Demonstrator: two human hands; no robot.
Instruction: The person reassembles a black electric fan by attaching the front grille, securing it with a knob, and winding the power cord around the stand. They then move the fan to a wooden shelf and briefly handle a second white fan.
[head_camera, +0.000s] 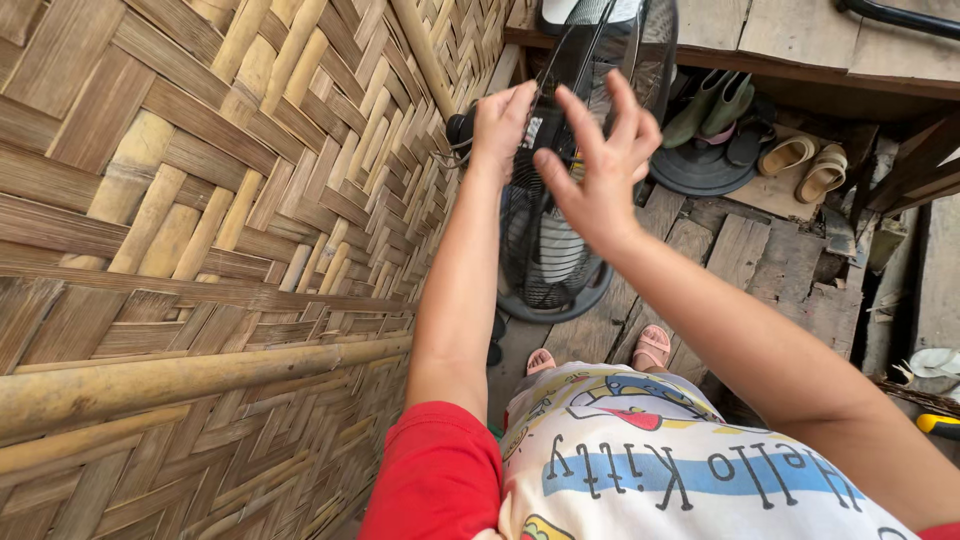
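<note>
Fan under both hands

Setting reads as a rural home, at a porch or entry area of a hut-type dwelling. Evidence: woven bamboo-strip wall with a bamboo pole rail filling the 9 o'clock side; rough, gapped, weathered wooden floor planks from centre toward 3 o'clock; household footwear set out at 1 o'clock, namely green rubber boots and tan sandals. A standing electric fan with black wire guard at 12 o'clock adds a domestic appliance; no shop, lab or office fittings visible.
</note>
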